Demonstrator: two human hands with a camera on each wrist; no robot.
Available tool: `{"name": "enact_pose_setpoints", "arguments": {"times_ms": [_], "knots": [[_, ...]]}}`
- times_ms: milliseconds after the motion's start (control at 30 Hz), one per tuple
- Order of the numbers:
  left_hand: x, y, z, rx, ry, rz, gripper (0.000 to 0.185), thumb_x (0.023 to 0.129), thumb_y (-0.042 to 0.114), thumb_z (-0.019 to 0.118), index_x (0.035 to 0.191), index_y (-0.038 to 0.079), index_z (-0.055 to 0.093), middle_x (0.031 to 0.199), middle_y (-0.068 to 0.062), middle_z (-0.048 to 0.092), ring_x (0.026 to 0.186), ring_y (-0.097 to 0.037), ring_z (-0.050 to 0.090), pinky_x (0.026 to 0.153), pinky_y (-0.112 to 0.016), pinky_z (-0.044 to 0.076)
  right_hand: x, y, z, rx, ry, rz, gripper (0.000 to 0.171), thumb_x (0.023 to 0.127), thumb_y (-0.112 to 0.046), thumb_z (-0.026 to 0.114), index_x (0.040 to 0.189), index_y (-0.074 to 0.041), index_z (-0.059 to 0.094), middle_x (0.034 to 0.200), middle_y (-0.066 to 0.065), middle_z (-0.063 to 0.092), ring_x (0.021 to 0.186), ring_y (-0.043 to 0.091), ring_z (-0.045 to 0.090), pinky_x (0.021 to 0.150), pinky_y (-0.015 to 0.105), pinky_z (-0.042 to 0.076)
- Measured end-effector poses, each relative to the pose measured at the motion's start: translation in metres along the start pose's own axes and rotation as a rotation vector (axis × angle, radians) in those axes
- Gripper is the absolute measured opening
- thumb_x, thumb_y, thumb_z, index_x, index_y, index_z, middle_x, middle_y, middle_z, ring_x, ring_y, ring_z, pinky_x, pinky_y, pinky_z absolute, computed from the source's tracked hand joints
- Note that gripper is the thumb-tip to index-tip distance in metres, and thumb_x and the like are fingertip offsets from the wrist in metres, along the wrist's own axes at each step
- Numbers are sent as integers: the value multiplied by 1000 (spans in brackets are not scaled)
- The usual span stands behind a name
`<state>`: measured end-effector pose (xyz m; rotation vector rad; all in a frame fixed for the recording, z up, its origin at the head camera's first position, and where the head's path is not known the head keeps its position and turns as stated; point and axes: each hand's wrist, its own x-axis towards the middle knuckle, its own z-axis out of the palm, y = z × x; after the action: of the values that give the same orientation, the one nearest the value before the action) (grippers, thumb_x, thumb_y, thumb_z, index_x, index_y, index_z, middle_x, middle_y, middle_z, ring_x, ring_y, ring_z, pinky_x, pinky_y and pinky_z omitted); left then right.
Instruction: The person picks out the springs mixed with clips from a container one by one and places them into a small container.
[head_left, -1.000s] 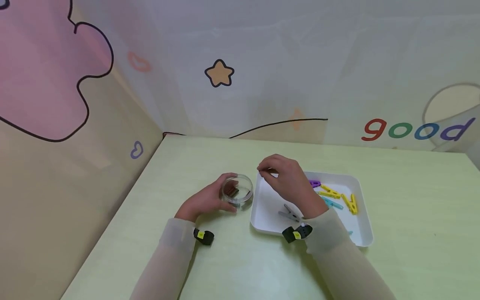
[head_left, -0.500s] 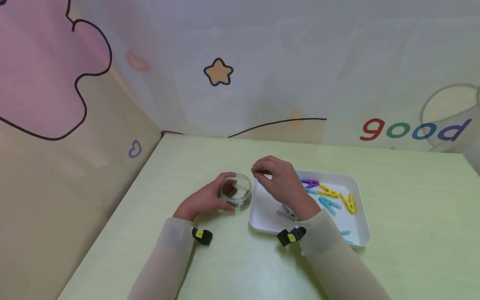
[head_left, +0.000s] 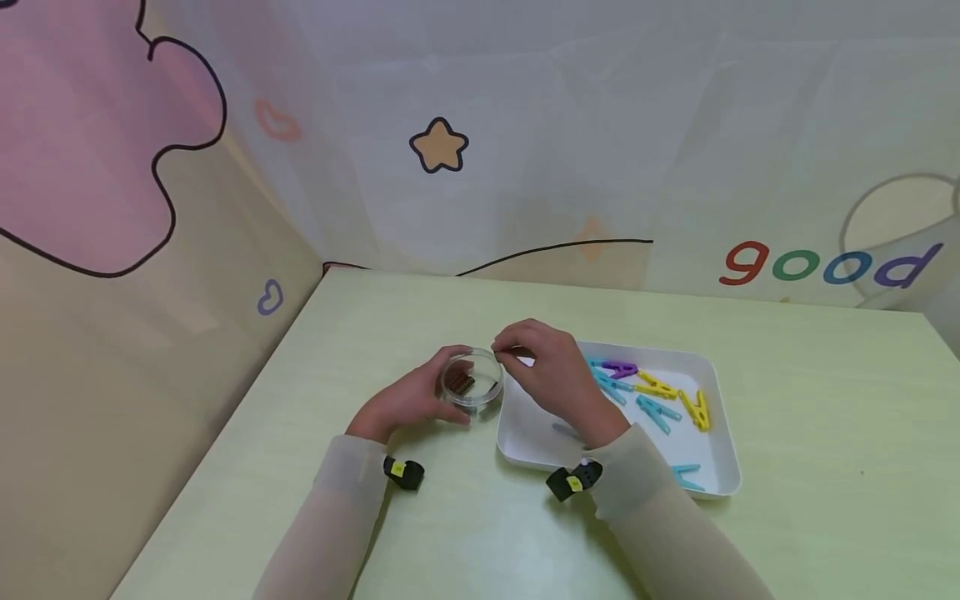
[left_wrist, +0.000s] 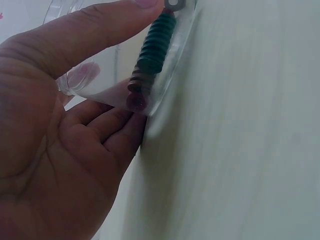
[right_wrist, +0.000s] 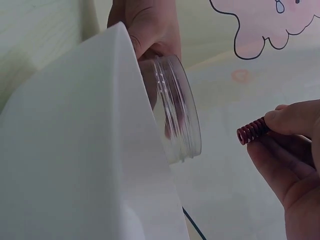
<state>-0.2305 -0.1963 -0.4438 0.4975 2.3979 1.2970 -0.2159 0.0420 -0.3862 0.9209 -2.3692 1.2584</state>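
A clear round plastic jar (head_left: 486,402), its top uncovered, is gripped by my left hand (head_left: 411,396), thumb and fingers curved around its wall. Through the jar wall in the left wrist view I see a green coil spring (left_wrist: 156,45), a reddish-brown spring (left_wrist: 136,86) and part of a grey metal piece (left_wrist: 174,4). My right hand (head_left: 551,375) pinches a small dark red coil spring (right_wrist: 253,131) between thumb and fingers. The head view puts its fingertips by the jar's right rim; the right wrist view shows a gap between spring and jar.
A white tray (head_left: 517,429) lies just right of the jar, beneath my right hand. It holds yellow clothespins (head_left: 696,410), light blue clothespins (head_left: 658,412) and a purple clothespin (head_left: 619,367); a grey one (head_left: 565,430) is mostly hidden by my right wrist. A printed backdrop stands behind the table.
My right hand has moved left across the tray to the jar's rim, uncovering more light blue clothespins and covering most of the grey one. The left hand and jar stay in place.
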Motion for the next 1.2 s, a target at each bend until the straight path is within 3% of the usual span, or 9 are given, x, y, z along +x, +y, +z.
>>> {"name": "enact_pose_setpoints", "arguments": {"times_ms": [367, 633, 833, 1200], "knots": [[1, -1, -2, -4, -10, 2, 96, 70, 20, 88, 146, 31, 30, 144, 0, 49, 134, -17, 45, 116, -43, 28, 0, -4, 7, -14, -47, 51, 9, 88, -7, 70, 97, -10, 71, 102, 2, 69, 92, 14, 69, 83, 28, 56], [-4, -2, 0, -7, -7, 17, 92, 71, 19, 88, 143, 35, 32, 143, 0, 50, 133, -17, 46, 114, -43, 31, -5, -4, 18, 68, -45, 51, 9, 87, -5, 70, 94, -12, 71, 100, 1, 69, 91, 13, 69, 81, 28, 57], [-4, -3, 1, -10, -11, 15, 92, 71, 20, 88, 142, 37, 32, 141, 0, 51, 129, -17, 48, 113, -43, 32, -7, -3, 23, 70, -44, 50, 7, 87, -7, 71, 93, -11, 71, 99, 0, 69, 92, 13, 68, 79, 23, 56], [-2, 1, -1, 13, -9, 14, 95, 72, 21, 87, 146, 32, 28, 135, 4, 55, 125, -15, 50, 110, -42, 35, -5, -2, 25, 116, -63, 58, 6, 88, -5, 69, 94, -6, 71, 99, 3, 69, 93, 17, 68, 80, 31, 58]]}}
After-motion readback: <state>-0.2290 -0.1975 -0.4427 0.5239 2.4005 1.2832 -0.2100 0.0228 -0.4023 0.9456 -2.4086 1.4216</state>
